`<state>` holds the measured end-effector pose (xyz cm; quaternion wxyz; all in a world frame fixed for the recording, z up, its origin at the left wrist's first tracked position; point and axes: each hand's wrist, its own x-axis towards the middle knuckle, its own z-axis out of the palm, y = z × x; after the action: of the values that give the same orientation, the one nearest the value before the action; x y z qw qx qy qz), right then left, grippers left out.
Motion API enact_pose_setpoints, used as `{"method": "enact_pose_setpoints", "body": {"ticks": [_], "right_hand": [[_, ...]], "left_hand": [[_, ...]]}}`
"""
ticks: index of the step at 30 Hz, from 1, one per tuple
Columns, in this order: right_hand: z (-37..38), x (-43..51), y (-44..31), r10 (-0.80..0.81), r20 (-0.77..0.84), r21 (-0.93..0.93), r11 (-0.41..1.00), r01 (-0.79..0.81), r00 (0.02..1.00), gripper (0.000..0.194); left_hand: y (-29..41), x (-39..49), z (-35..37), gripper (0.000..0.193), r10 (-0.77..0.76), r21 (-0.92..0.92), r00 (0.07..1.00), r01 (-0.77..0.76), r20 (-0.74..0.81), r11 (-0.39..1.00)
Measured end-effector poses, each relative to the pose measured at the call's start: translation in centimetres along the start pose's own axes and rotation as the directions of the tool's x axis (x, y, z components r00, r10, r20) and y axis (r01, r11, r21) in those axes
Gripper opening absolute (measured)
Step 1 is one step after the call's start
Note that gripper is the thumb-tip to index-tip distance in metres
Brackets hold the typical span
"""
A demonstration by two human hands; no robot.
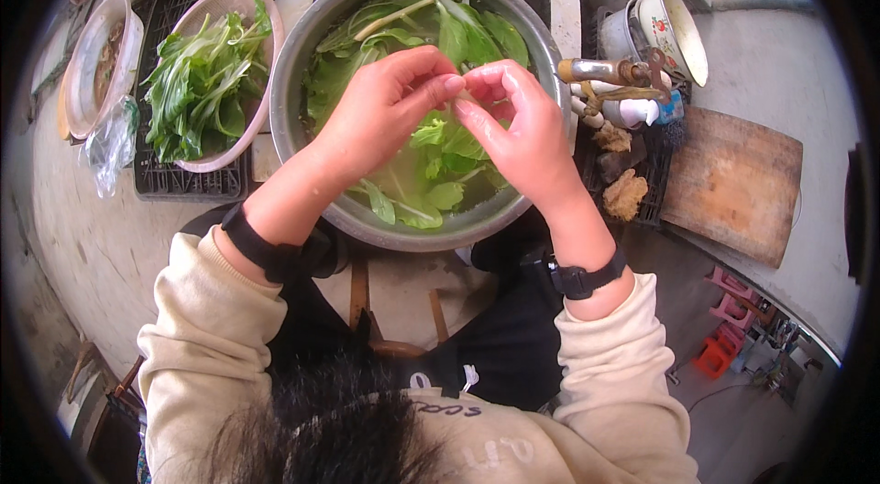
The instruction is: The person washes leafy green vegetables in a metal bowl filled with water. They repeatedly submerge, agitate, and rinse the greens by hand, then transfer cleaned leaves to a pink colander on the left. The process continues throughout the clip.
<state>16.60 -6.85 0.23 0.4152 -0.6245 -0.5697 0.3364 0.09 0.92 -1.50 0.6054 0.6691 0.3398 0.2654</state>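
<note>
A large metal basin of cloudy water sits before me, with loose leafy greens floating in it. Above its middle, my left hand and my right hand meet at the fingertips. Between them they pinch the pale stem end of a leafy green, whose leaves hang below at the water. My fingers hide part of the stem. Both hands look wet.
To the left, a pink plastic colander heaped with greens stands on a black crate. A pale basin and clear plastic bag lie beyond. Right are a metal tap, enamel bowl and wooden board.
</note>
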Motion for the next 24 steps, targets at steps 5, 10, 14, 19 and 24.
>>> {"method": "enact_pose_setpoints", "body": {"ticks": [5, 10, 14, 19, 24], "right_hand": [[-0.8, 0.6, 0.6, 0.201, 0.165, 0.165, 0.959, -0.228, 0.966, 0.021], [-1.4, 1.3, 1.7, 0.292, 0.307, 0.276, 0.883, -0.378, 0.906, 0.022], [-1.4, 1.8, 2.5, 0.346, 0.411, 0.449, 0.728, -0.517, 0.844, 0.019], [-0.9, 2.3, 2.8, 0.373, 0.373, 0.402, 0.760, -0.510, 0.850, 0.018], [0.1, 2.1, 2.4, 0.315, 0.198, 0.171, 0.921, -0.350, 0.928, 0.013]], "left_hand": [[0.5, -0.1, -0.2, 0.016, -0.020, 0.207, 0.999, 0.014, 0.027, 0.978], [0.7, 0.0, -0.2, 0.012, 0.154, 0.373, 0.987, -0.162, 0.051, 0.914], [0.4, 0.1, -0.1, 0.011, 0.234, 0.418, 0.971, -0.233, 0.052, 0.878], [-0.1, 0.0, -0.1, 0.009, 0.277, 0.481, 0.959, -0.271, 0.061, 0.834], [-0.5, -0.1, 0.1, 0.009, 0.241, 0.522, 0.970, -0.221, 0.031, 0.824]]}}
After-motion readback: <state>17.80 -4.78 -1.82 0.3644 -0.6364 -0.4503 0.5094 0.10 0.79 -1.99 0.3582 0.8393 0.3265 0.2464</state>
